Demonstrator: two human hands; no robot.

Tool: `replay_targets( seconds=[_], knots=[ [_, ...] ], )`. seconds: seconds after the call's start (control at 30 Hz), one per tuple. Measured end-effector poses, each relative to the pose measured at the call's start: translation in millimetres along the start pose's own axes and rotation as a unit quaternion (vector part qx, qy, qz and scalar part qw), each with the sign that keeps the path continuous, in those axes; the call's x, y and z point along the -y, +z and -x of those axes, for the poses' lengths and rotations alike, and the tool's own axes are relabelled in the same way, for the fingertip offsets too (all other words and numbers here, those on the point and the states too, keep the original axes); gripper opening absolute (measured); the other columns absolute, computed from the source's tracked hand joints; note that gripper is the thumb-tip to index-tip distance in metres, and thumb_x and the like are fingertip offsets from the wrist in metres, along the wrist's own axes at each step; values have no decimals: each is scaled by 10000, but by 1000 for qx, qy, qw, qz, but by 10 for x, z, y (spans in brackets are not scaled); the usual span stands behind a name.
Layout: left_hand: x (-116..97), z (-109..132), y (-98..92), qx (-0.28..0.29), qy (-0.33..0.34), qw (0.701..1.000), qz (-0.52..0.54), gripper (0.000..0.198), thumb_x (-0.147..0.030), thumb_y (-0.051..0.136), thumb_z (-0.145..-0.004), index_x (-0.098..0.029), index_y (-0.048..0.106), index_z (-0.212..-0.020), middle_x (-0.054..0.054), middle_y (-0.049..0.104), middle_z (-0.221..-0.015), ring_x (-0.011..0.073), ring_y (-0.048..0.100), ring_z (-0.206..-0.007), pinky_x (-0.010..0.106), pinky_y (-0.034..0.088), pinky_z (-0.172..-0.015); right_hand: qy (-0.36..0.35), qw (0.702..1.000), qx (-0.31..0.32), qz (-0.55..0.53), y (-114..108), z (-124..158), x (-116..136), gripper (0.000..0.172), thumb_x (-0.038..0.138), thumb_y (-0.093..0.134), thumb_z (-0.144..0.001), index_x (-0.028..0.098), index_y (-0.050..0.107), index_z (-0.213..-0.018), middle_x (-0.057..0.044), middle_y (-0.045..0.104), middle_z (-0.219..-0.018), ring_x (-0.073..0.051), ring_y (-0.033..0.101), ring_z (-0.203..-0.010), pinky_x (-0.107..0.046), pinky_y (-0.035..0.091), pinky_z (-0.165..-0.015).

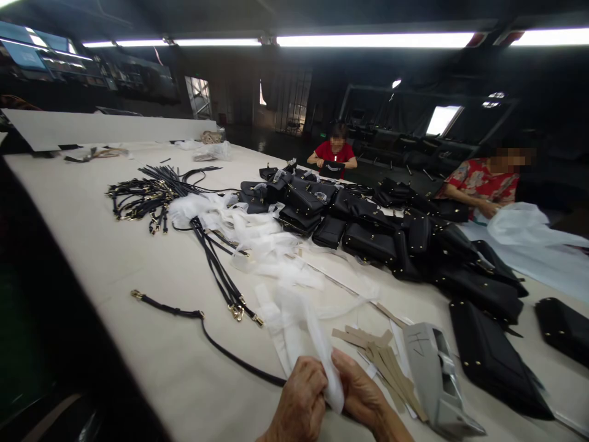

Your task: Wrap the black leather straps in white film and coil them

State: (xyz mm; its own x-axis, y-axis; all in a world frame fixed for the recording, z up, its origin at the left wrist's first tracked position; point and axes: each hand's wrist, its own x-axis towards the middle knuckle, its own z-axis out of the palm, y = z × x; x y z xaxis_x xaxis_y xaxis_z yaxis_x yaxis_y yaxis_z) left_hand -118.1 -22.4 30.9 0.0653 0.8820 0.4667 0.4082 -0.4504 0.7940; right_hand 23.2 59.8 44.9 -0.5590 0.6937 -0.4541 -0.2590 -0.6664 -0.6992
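Observation:
My left hand (301, 399) is closed at the bottom centre, its fingers curled against a white translucent wrapping sheet (294, 319). A black strap (243, 363) with a gold clasp at its far end runs across the table into that hand. Just to the right, my right hand (361, 390) pinches the folded edge of the same sheet. The sheet stands up between both hands and spreads away from me. What lies inside the left fist is partly hidden.
Black bags (368, 239) are heaped across the middle and right. Bundled black straps (142, 193) and loose white wrapping (257, 230) lie further back. A grey tape dispenser (430, 374) and beige strips (391, 368) are at the right. Two people sit beyond the table (59, 215).

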Motion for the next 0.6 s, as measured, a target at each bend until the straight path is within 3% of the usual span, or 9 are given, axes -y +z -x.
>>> replay_targets(
  seconds=[0.1, 0.17, 0.23, 0.33, 0.5, 0.6],
  knots=[
    [57, 21, 31, 4, -166, 982, 89, 81, -187, 416, -869, -218, 470, -817, 38, 583, -810, 203, 550, -817, 315, 451, -756, -27, 997, -4, 78, 154, -119, 231, 388, 392, 825, -661, 189, 698, -967, -33, 733, -770, -210, 665, -720, -320, 515, -712],
    [106, -2, 139, 20, -284, 936, 206, 72, -268, 500, -828, -214, 475, -869, 9, 596, -769, 182, 563, -739, 293, 448, -695, -55, 990, -22, 129, 275, -243, 426, 373, 382, 808, -663, 201, 691, -967, -36, 746, -800, -214, 668, -702, -339, 527, -717],
    [129, -72, 303, 47, -353, 878, 318, 279, -307, 608, -733, -195, 495, -962, 10, 645, -791, 183, 593, -721, 287, 455, -676, -76, 982, -25, 172, 407, -431, 655, 388, 353, 807, -645, 184, 688, -974, -53, 750, -811, -220, 667, -680, -359, 533, -707],
    [107, -222, 554, 92, -409, 834, 358, 391, -223, 675, -585, -177, 563, -957, 16, 679, -788, 194, 614, -700, 298, 451, -657, -131, 960, -42, 243, 640, -814, 1088, 394, 299, 831, -571, 140, 690, -902, -54, 729, -736, -217, 642, -638, -359, 522, -669],
    [72, -364, 708, 102, -413, 849, 313, 236, -173, 685, -523, -186, 653, -757, -1, 654, -705, 238, 614, -732, 346, 461, -688, -331, 867, -111, 355, 1095, -1368, 1904, 376, 267, 791, -591, 166, 673, -933, 13, 681, -789, -160, 558, -690, -302, 459, -693],
    [68, -457, 781, 90, -419, 834, 346, 124, -253, 652, -594, -169, 658, -685, 16, 644, -652, 229, 606, -675, 365, 476, -685, -429, 801, -147, 391, 1249, -1503, 2131, 288, 299, 750, -635, 182, 649, -877, 34, 629, -760, -156, 509, -703, -307, 437, -721]
  ],
)
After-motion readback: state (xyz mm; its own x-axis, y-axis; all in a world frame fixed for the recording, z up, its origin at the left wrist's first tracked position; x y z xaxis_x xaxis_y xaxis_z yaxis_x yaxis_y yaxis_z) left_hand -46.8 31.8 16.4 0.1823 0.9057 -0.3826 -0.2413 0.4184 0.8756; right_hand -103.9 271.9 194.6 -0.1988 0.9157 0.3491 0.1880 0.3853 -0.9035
